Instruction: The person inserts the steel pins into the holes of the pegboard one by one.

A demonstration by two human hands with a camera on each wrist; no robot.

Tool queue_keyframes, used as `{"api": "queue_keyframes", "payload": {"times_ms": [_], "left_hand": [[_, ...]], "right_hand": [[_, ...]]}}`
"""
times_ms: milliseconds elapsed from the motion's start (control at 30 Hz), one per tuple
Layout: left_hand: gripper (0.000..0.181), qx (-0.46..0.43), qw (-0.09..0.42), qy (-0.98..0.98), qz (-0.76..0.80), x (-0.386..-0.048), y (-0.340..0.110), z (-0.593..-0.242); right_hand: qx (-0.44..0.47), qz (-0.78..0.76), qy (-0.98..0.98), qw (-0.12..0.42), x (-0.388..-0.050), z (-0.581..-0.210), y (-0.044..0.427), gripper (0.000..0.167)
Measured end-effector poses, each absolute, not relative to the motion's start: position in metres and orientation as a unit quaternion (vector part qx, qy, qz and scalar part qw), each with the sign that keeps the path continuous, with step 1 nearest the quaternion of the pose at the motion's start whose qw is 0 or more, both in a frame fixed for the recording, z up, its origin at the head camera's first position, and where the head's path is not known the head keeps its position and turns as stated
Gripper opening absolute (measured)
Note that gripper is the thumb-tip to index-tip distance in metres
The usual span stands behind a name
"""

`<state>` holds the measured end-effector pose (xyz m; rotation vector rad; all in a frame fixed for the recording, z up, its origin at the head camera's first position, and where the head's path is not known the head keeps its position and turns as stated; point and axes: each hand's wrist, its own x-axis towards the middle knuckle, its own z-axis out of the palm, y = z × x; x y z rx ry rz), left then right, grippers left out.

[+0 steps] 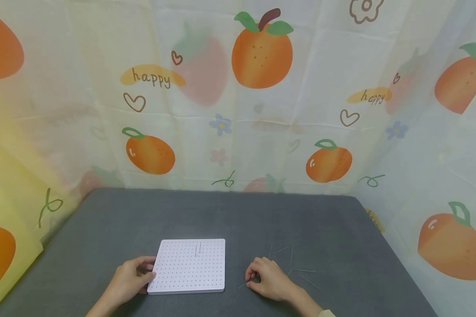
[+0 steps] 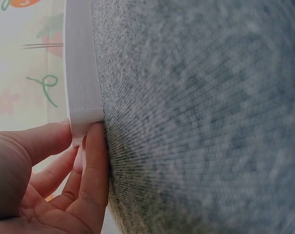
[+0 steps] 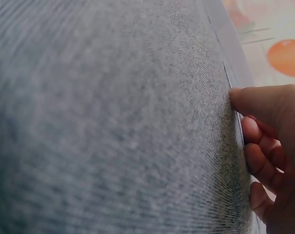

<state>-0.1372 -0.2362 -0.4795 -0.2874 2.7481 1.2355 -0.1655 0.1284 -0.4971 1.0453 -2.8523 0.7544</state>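
Note:
A white perforated board lies on the dark tabletop, and two thin pins stand up from holes near its far edge. My left hand grips the board's left edge; in the left wrist view the thumb is on top and a fingertip is at the lower edge of the board's side. To the right of the board, my right hand is down at the table with curled fingers. Its thumb and fingers pinch a thin metal pin lying along the cloth.
Several loose thin pins lie scattered on the dark tabletop around and beyond my right hand. A fruit-print curtain hangs behind the table and along both sides.

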Motion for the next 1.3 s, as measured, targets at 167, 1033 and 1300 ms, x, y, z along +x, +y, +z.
{"api": "queue_keyframes", "payload": {"times_ms": [167,1033,1300], "left_hand": [[0.044,-0.097,0.06,0.906,0.408,-0.138,-0.236,-0.48],[0.042,-0.087,0.049,0.903,0.418,-0.134,-0.236,-0.478],[0.042,-0.09,0.041,0.903,0.419,-0.134,-0.235,-0.477]], "right_hand": [[0.331,0.241,-0.912,0.008,-0.165,-0.496,0.127,0.015],[0.325,0.271,-0.905,-0.042,-0.17,-0.491,0.125,0.012],[0.314,0.373,-0.868,-0.095,-0.175,-0.488,0.123,0.007]]}}
